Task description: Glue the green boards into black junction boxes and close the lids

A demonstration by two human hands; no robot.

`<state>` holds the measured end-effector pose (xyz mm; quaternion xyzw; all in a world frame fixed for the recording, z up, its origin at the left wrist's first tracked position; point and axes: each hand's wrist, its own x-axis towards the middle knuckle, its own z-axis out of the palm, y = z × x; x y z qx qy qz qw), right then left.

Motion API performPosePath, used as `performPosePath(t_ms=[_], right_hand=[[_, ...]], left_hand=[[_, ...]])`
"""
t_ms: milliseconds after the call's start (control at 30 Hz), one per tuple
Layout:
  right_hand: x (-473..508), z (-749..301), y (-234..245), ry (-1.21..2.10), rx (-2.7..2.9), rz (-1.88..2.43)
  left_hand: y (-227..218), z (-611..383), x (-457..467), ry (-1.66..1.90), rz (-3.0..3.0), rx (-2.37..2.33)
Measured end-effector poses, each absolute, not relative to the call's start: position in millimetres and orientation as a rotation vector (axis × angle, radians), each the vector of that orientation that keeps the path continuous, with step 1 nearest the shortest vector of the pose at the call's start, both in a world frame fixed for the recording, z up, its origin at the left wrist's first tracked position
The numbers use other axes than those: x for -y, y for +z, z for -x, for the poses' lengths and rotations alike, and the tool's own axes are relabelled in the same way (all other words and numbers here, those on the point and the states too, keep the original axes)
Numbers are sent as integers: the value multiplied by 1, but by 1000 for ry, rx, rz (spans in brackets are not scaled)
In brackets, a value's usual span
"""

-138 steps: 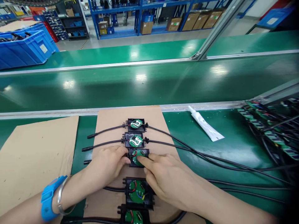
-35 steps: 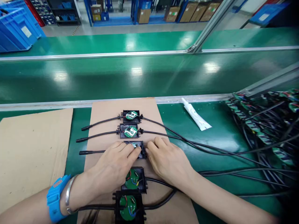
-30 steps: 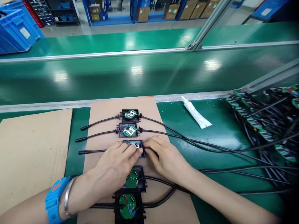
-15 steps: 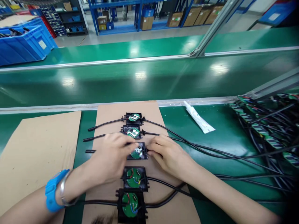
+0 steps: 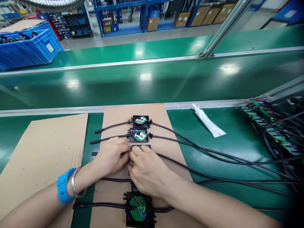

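Several small black boxes with round green circuit boards lie in a row on a cardboard sheet (image 5: pixel 156 110), each with black cables running left and right. My left hand (image 5: pixel 110 158) and my right hand (image 5: pixel 146 169) meet over the third box (image 5: pixel 141 147). Only its far edge shows past my fingers. Both hands have curled fingers pressed on this box and its left cable. The right hand also covers the fourth box. Two boxes (image 5: pixel 140 120) (image 5: pixel 140 136) sit beyond my hands and one box (image 5: pixel 139 209) lies near me. A blue wristband and a metal bangle are on my left wrist.
A white tube (image 5: pixel 208 124) lies on the green bench to the right. A tangle of cables and green boards (image 5: pixel 273 133) fills the far right. A second cardboard sheet (image 5: pixel 40 152) lies to the left. A green conveyor belt (image 5: pixel 142 82) runs behind, with blue bins (image 5: pixel 26 47) beyond.
My right hand has shifted left over the third box and covers the fourth, meeting the left hand. The board in the third box is now hidden under my fingers.
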<state>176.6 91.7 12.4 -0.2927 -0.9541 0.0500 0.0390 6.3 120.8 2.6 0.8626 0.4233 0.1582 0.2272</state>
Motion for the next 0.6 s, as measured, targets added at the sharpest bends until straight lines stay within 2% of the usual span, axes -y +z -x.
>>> performPosePath(t_ms=[100,200,367,500,600], right_hand=[[-88,-186,15,151,2829,931],[-95,-210,18,290,2613,1079],[-142,-252,3,302,2373,1343],[-145,-262,-2,596,2279,1334],[-129,-260,17,798,2198,1325]], left_hand=[[5,-3,-115,408,-2412,-1125],[6,2,-116,362,-2434,-1048],[4,4,-147,431,-2490,-1349],[6,3,-158,379,-2407,-1356],[12,5,-153,447,-2289,-1299]])
